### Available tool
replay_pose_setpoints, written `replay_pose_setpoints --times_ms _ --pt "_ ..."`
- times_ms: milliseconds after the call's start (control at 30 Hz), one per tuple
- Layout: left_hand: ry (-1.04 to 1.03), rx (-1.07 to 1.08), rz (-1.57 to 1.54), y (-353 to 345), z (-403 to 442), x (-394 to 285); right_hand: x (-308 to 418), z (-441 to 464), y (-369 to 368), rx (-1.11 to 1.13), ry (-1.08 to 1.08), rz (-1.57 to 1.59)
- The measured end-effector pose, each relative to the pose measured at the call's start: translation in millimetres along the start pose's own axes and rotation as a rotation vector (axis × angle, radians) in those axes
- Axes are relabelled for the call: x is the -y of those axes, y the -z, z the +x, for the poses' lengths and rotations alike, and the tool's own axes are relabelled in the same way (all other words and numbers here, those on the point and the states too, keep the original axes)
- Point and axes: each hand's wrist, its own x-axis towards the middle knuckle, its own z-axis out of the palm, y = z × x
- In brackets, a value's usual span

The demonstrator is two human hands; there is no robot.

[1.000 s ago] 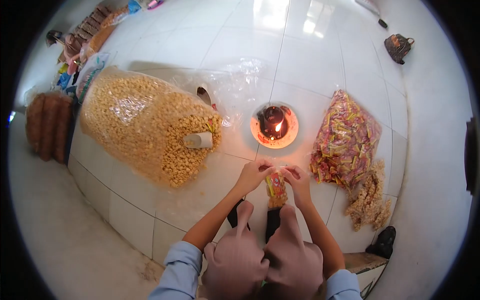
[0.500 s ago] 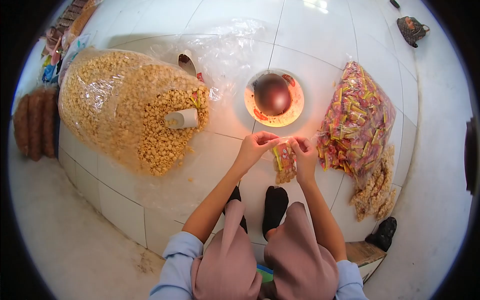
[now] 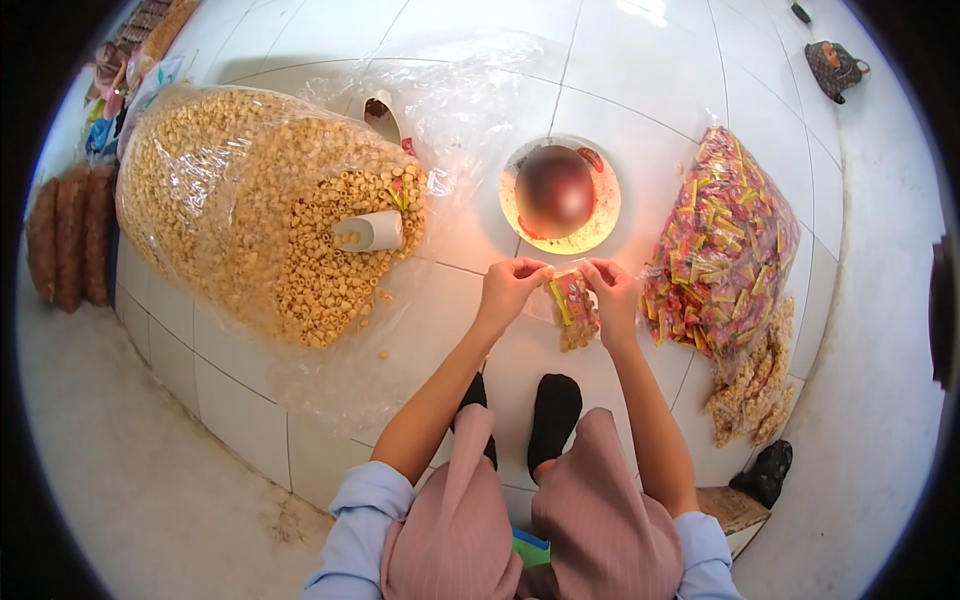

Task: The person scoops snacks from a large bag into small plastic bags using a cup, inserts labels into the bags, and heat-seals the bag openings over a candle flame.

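My left hand (image 3: 512, 298) and my right hand (image 3: 614, 300) pinch the two upper corners of a small clear snack packet (image 3: 573, 310). A red and yellow sachet and pale brown snack pieces show inside it. The packet hangs upright between my hands, above the floor and in front of my feet. Just beyond its top edge stands a round plate (image 3: 606, 222) with red marks on its rim. A dark reddish round shape (image 3: 555, 192) on the plate is blurred, and an orange glow surrounds it.
At left lies a large open bag of ring-shaped snacks (image 3: 220, 190) with a white scoop (image 3: 375, 232) in it. Another scoop (image 3: 382, 115) rests behind. At right are a bag of sachets (image 3: 725, 240), filled snack packets (image 3: 750, 395) and a black bag (image 3: 768, 470).
The packet has tilted slightly between my fingers, and both hands keep their pinch at its top. The whole view has shifted a little.
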Motion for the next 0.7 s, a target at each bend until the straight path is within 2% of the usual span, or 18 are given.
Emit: replay_pose_setpoints --times_ms 200,700 --pt "-0.034 -0.020 -0.039 0.6 16.9 2.4 -6.2 25.5 2.0 0.148 -0.169 0.292" --pt "-0.065 -0.033 -0.041 1.1 21.4 7.1 -5.4 41.5 1.2 0.149 -0.117 0.048"
